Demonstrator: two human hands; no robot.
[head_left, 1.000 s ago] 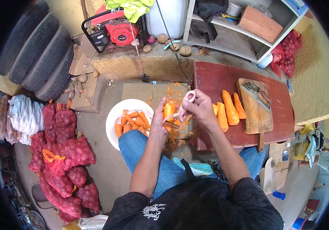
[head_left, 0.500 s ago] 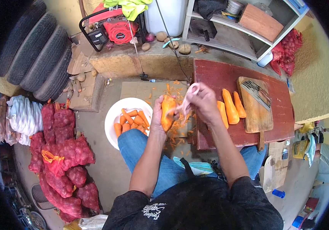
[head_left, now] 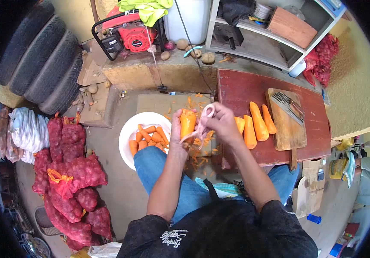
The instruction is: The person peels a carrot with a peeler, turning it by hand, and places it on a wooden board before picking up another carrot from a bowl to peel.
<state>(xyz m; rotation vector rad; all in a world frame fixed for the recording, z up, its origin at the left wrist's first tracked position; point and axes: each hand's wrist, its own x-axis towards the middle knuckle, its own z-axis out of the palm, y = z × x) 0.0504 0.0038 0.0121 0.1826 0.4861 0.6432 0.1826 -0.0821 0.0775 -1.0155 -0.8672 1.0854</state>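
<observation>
My left hand [head_left: 177, 131] is wrapped round an orange carrot [head_left: 188, 122], held upright above my lap. My right hand [head_left: 222, 123] grips a pale pink peeler [head_left: 206, 115], whose head lies across the lower part of the carrot. Below and around them, orange peelings [head_left: 197, 161] are scattered on the floor and on flat cardboard. A white bowl [head_left: 126, 145] holding several carrots stands beside my left knee. Several peeled carrots [head_left: 258, 122] lie side by side on the red table [head_left: 245, 88], next to a wooden board [head_left: 291, 135] with a knife [head_left: 289, 105] on it.
Red net sacks [head_left: 74, 172] are piled at the left, below stacked tyres [head_left: 43, 64]. A red machine [head_left: 135, 39] and a shelf unit [head_left: 253, 41] stand at the back, with several potatoes [head_left: 208, 58] on the ledge between them.
The peeler has moved down the carrot towards its lower end, and my right hand has shifted slightly left and down. More of a carrot near my right hand now shows on the table.
</observation>
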